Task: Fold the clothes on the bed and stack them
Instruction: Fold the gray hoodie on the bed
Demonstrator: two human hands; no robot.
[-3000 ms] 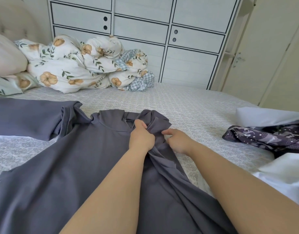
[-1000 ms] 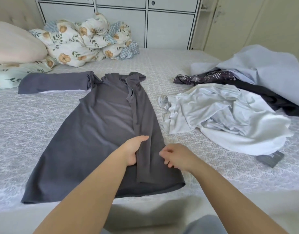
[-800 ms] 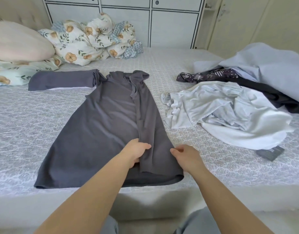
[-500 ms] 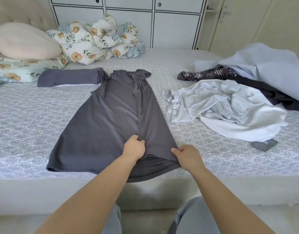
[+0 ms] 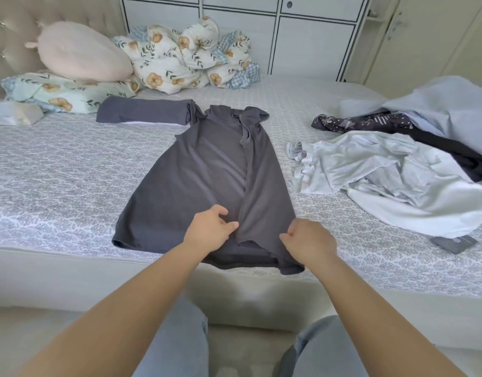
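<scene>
Spreading across a patterned bed (image 5: 57, 186), one grey dress (image 5: 207, 172) is lying flat, its right side folded inward. Left hand (image 5: 208, 232) is hovering loosely curled; right hand (image 5: 310, 242) is pinching the folded flap. Four unfolded garments (image 5: 397, 172) are waiting rightward.

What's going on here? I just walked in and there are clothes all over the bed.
A person is folding a grey dress laid flat on the bed. Its right side is already folded in over the middle, while one sleeve still sticks out to the left. The left hand and right hand are both at the hem near the bed's edge, fingers curled at the folded flap. A heap of unfolded clothes waits to the right; no stack shows yet.
</scene>
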